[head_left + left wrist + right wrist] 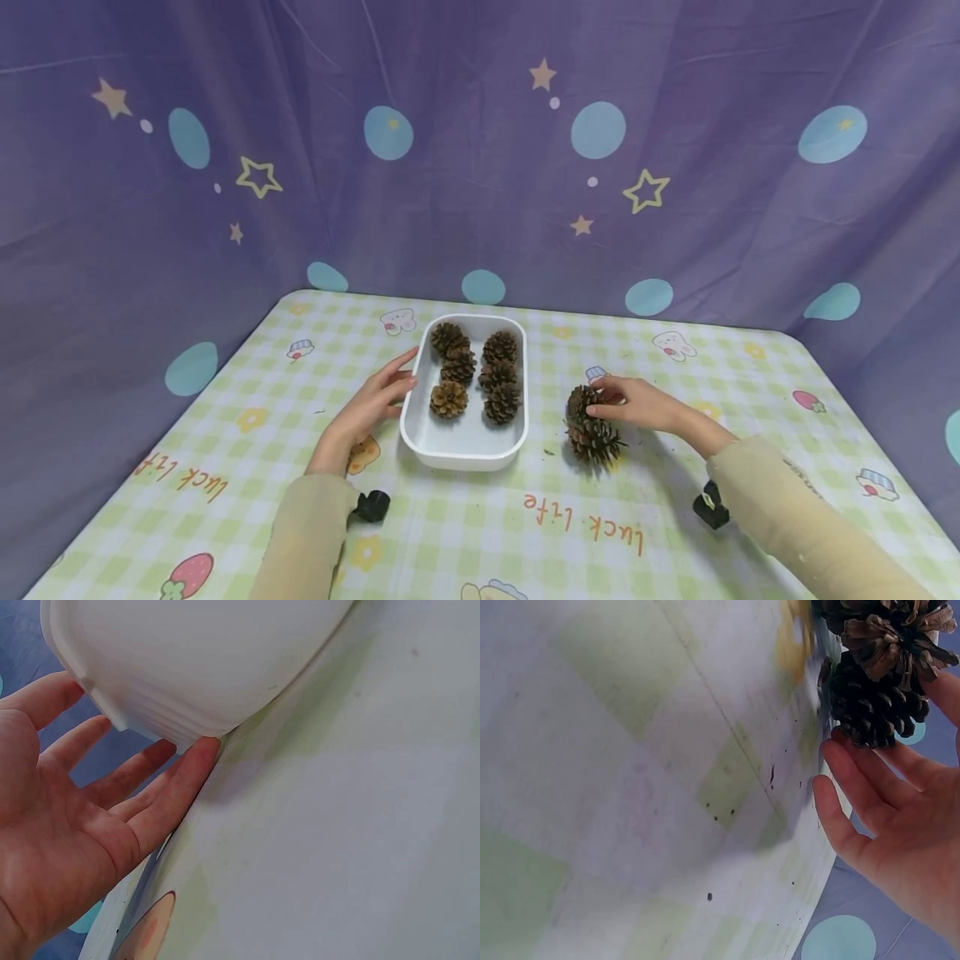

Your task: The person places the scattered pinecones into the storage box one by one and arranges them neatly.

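Note:
A white rectangular tray (465,458) stands in the middle of the table and contains several brown pine cones (448,400) in two rough rows. My left hand (371,404) is at the tray's left side, its spread, gently bent fingers touching the wall in the left wrist view. To the right of the tray, two pine cones sit close together on the cloth. My right hand (633,404) has thumb and fingers around the farther pine cone (580,402). The nearer pine cone (595,442) lies just in front of it, partly covering it in the right wrist view.
A green-and-white checked cloth (450,542) with printed pictures covers the table. Small dark crumbs (709,897) lie on it near the right hand. Behind the table hangs a purple curtain (480,208). A black wrist device (371,506) shows at the left sleeve.

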`<action>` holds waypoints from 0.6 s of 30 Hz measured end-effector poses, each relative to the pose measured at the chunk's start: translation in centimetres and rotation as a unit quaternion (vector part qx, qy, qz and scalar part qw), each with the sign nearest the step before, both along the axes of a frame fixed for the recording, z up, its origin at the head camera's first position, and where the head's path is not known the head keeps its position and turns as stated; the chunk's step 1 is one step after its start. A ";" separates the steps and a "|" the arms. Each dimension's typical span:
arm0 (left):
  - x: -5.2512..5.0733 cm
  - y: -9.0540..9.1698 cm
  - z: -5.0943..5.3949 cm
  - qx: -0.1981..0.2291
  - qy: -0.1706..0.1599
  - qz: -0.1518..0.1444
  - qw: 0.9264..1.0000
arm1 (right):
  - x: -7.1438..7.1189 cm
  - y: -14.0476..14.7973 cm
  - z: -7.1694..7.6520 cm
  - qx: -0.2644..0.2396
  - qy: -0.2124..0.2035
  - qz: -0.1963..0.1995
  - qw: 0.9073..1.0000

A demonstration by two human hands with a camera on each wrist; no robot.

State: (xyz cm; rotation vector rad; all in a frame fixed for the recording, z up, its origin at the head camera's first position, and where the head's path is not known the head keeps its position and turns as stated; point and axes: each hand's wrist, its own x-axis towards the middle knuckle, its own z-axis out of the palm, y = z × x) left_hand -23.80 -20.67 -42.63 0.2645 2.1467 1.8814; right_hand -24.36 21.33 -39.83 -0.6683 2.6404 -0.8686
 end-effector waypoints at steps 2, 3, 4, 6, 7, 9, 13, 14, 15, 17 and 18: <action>0.1 -0.1 0.0 -0.001 -0.001 0.000 1.000 | 0.0 -0.2 0.0 -0.002 0.009 -0.002 1.000; 0.1 -0.1 0.1 -0.001 -0.002 -0.001 1.000 | 0.0 -0.3 0.1 -0.003 0.016 -0.003 1.000; 0.2 -0.1 0.1 -0.001 -0.003 -0.001 1.000 | -0.1 -0.4 0.1 -0.006 0.024 -0.001 1.000; 0.3 -0.1 0.4 0.001 -0.006 0.000 1.000 | -0.2 -0.6 0.2 -0.012 0.040 0.001 0.999; 0.4 0.0 0.5 0.002 -0.007 -0.001 1.000 | -0.2 -0.7 0.2 -0.016 0.045 0.001 0.999; 0.7 0.1 1.0 0.003 -0.008 -0.003 1.000 | -0.3 -0.8 0.3 -0.026 0.054 0.003 0.998; 1.2 0.6 2.1 0.001 -0.012 -0.006 1.000 | -0.4 -1.1 0.6 -0.040 0.062 -0.005 0.997; 1.3 0.7 2.3 -0.001 -0.013 -0.006 1.000 | -0.5 -1.1 0.7 -0.044 0.065 -0.006 0.997; 1.4 0.8 2.4 -0.002 -0.015 -0.004 1.000 | -0.5 -1.2 0.8 -0.047 0.070 -0.008 0.996; 1.5 0.9 2.6 -0.005 -0.017 -0.001 1.000 | -0.6 -1.4 1.0 -0.054 0.078 -0.011 0.995; 1.5 0.9 2.6 -0.005 -0.017 0.000 1.000 | -0.7 -1.5 1.1 -0.061 0.082 -0.011 0.995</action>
